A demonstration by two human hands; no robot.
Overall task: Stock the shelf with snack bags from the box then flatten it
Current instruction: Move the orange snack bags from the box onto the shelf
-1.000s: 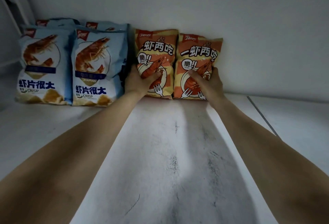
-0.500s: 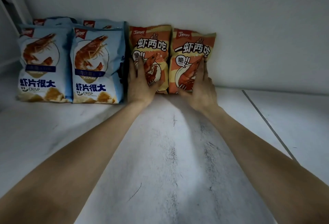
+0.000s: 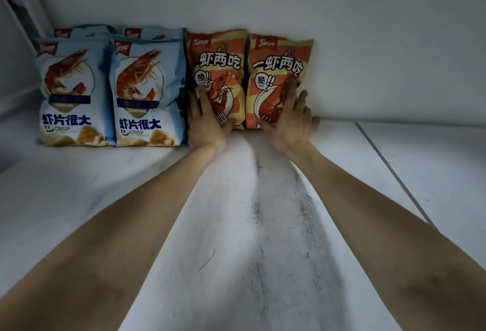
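Two orange shrimp snack bags stand upright against the back wall of the white shelf [image 3: 236,212]. My left hand [image 3: 206,123] presses flat, fingers straight, on the front of the left orange bag [image 3: 218,62]. My right hand [image 3: 292,123] lies flat with spread fingers on the right orange bag [image 3: 278,65]. To their left stand two blue shrimp crisp bags [image 3: 71,94] [image 3: 143,96], with more blue bags [image 3: 136,33] behind them. The box is out of view.
The white back wall [image 3: 342,28] runs behind the bags. A seam [image 3: 389,170] crosses the shelf at the right, with bare shelf beyond it. A white frame [image 3: 23,15] rises at the far left.
Both hands went from gripping the lower parts of the orange bags to lying flat on their fronts. The bags now stand straighter against the wall.
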